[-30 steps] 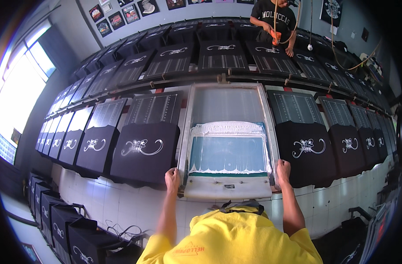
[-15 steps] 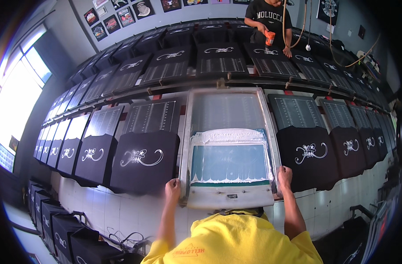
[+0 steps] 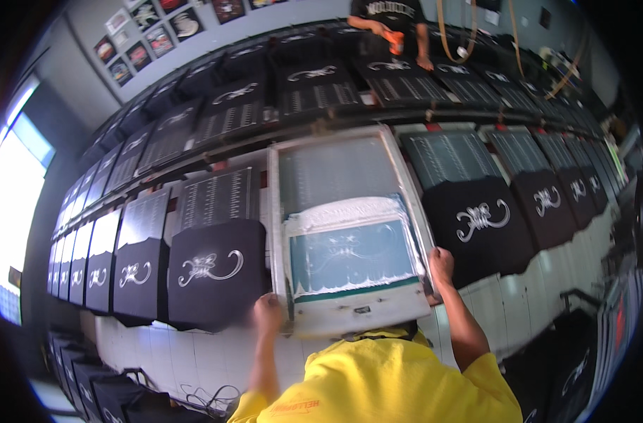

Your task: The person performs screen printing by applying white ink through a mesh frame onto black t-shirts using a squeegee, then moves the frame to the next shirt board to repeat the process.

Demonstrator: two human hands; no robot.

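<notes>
Screen (image 3: 342,176), in head view, is sitting between a left black shirt (image 3: 219,296) and a right black shirt (image 3: 508,243), close gaps flanking both edges; pale floor (image 3: 152,342) is showing below. Left hand (image 3: 268,315), blurring, and right hand (image 3: 442,266) are gripping its side edges, fingers curled closed. Faint scrollwork is now appearing on the previously plain teal panel (image 3: 349,271).

The surface (image 3: 223,192) is a row of dark boards (image 3: 448,156), near ends covered by black printed shirts (image 3: 219,285); a framed screen (image 3: 346,229) spans it between two.
</notes>
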